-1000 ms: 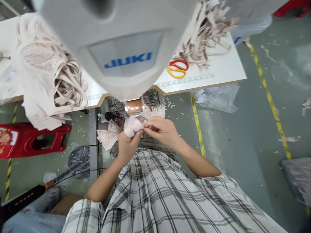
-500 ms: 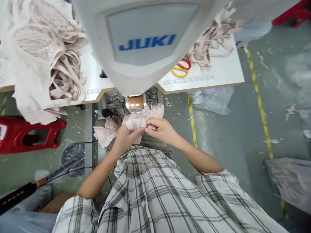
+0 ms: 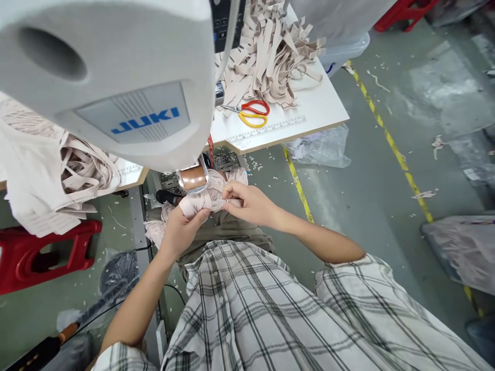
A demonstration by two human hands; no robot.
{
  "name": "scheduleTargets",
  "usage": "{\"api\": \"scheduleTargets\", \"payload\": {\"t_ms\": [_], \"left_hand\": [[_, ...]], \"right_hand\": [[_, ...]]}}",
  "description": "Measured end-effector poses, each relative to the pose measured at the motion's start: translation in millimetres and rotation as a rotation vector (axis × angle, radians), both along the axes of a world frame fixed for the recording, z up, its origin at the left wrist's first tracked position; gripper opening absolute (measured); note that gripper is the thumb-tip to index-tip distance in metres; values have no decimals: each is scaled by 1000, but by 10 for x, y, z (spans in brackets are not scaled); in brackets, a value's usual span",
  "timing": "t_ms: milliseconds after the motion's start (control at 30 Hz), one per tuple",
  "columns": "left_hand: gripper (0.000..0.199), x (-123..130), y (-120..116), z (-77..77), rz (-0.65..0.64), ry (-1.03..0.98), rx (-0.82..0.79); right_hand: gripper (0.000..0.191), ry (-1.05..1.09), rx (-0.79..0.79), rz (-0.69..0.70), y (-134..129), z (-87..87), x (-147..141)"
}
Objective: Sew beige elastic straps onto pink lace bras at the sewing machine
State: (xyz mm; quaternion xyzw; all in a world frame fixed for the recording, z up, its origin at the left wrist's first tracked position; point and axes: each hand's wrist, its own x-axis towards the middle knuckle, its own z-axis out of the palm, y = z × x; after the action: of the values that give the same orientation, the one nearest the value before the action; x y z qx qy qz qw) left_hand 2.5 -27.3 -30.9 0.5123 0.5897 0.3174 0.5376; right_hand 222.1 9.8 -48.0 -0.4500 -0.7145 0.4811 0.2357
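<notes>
A pale pink lace garment [image 3: 214,188] lies over my lap just below the sewing machine head [image 3: 147,113]. My left hand [image 3: 181,229] is closed on its left part, thumb on top of a smooth folded section. Between finger and thumb, my right hand [image 3: 253,206] pinches a narrow strip along the edge of the same garment. The strip runs straight from one hand to the other. Part of the garment hangs to the left of my left hand, and the machine hides some of its far side.
Scissors with red and yellow handles [image 3: 253,113] lie beside a ruler strip [image 3: 266,129] on the white table [image 3: 325,100]. Cut fabric strips [image 3: 266,56] heap behind them. More pink garments [image 3: 34,170] overhang the left table edge, above a red stool [image 3: 46,252].
My view has turned to the right, so the machine appears further left. My hands have drawn apart, and the edge strip now stretches between them.
</notes>
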Motion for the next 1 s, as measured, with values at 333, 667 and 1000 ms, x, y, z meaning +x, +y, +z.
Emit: {"api": "scheduleTargets", "payload": {"t_ms": [333, 667, 1000], "left_hand": [[14, 223, 12, 156, -71, 151, 144], [25, 160, 125, 80, -17, 30, -47], [25, 143, 161, -26, 48, -58, -138]], "right_hand": [[13, -40, 82, 121, 35, 148, 20], [14, 59, -33, 163, 232, 18, 63], [24, 329, -557, 94, 155, -126, 24]]}}
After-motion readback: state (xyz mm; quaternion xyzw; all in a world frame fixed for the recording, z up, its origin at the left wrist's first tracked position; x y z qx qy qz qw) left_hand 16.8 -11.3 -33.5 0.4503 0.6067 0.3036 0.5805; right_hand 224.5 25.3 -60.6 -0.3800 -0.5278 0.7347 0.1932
